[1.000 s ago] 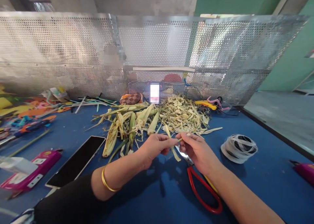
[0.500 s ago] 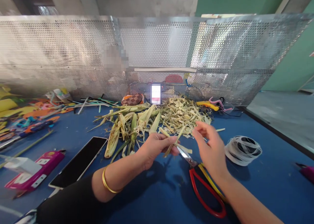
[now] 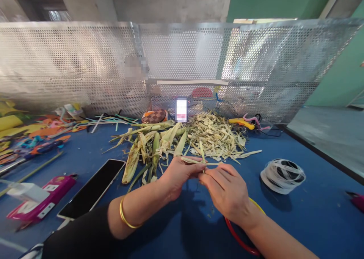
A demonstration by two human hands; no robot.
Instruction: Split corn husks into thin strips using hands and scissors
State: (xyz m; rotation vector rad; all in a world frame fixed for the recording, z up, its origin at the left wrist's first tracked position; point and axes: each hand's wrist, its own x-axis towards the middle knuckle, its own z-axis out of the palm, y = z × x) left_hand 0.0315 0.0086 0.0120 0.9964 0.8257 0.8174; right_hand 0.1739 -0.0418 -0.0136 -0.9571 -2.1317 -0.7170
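My left hand point(image 3: 178, 175), with a gold bangle on the wrist, pinches a few crossed strips of corn husk point(image 3: 202, 150) between thumb and fingers. Against it works my right hand point(image 3: 226, 191), its fingers closed on the same strips near the crossing. One strip points up and others lie roughly level. Below the right hand are the scissors point(image 3: 237, 236) with red and yellow handles; their blades are hidden. Just beyond both hands, whole dried corn husks point(image 3: 156, 147) lie beside a heap of shredded husk point(image 3: 213, 134).
To the right sits a spool of white ribbon point(image 3: 283, 175). A phone point(image 3: 92, 189) and a magenta power strip point(image 3: 54, 191) lie at left. Colored scraps point(image 3: 42, 126) cover the far left. A perforated metal panel point(image 3: 182, 50) closes off the back; a yellow-handled tool point(image 3: 241, 122) lies before it.
My right hand has moved left and closed on the husk strips beside my left hand. It now covers much of the scissors, whose blades no longer show.
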